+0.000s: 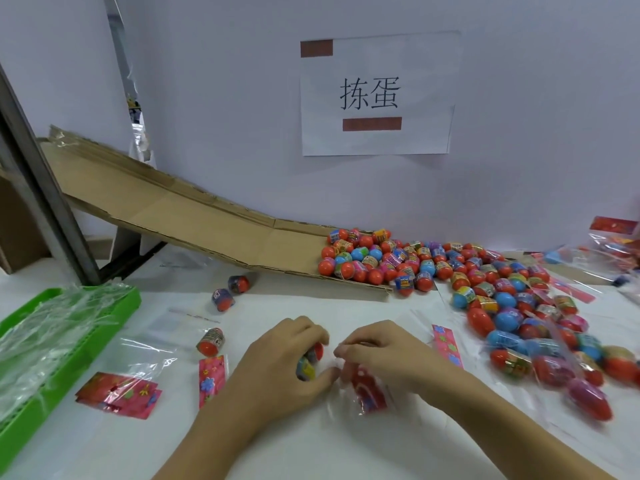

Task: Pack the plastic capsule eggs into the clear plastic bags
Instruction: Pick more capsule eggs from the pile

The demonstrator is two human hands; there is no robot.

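My left hand (280,362) grips capsule eggs (310,362), with red and blue-yellow parts showing between its fingers. Beside it my right hand (377,355) pinches the mouth of a clear plastic bag (360,393) with a red header card, which lies on the white table. A big pile of red, blue and pink capsule eggs (433,268) spreads from the foot of a cardboard ramp (180,209) to the right. Three loose eggs lie to the left: one (210,342) near my left hand, two (230,291) farther back.
A green tray (114,306) holding clear bags stands at the left edge. Empty bags with red flowered headers (119,394) lie beside it, and a pink header strip (446,344) lies right of my hands. Filled bags (616,244) sit at far right. A paper sign hangs on the wall.
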